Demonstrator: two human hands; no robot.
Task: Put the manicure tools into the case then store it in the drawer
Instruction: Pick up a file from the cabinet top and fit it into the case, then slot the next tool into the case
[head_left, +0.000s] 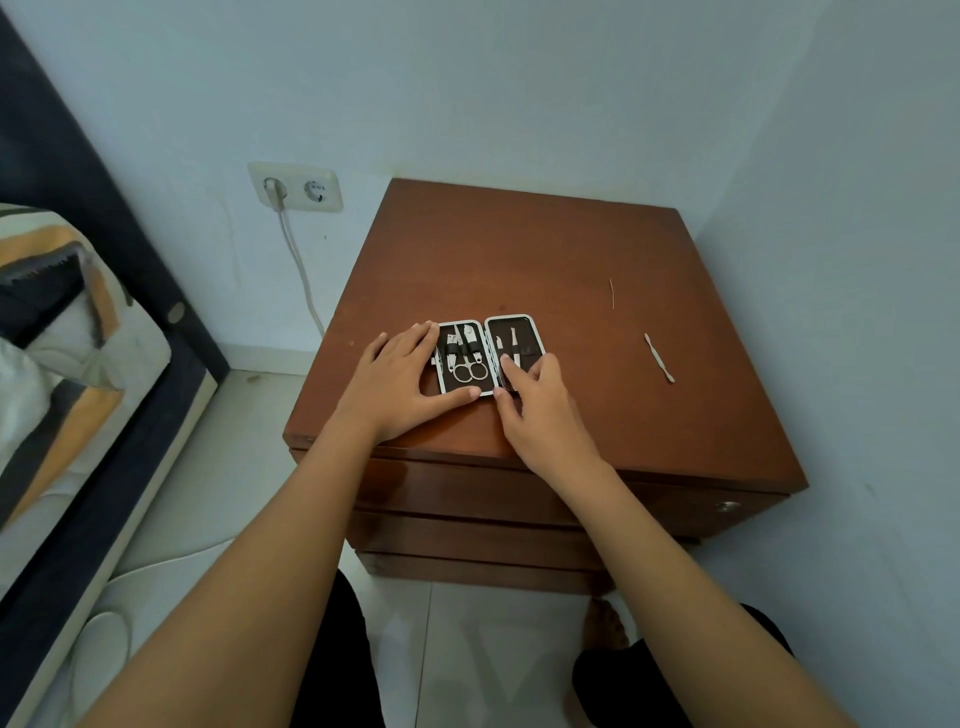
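Observation:
A small manicure case lies open flat on the brown nightstand. Its left half holds scissors and clippers; its right half holds slim metal tools. My left hand rests flat against the case's left edge, thumb along its front. My right hand presses its fingers onto the lower part of the right half, hiding what lies beneath. A loose metal cuticle tool lies on the top to the right, apart from the case. The top drawer below is closed.
A thin pin-like sliver lies further back on the nightstand. A wall socket with a plugged cable is at the left. A bed stands to the left. Walls close in behind and to the right. A drawer knob shows at the right.

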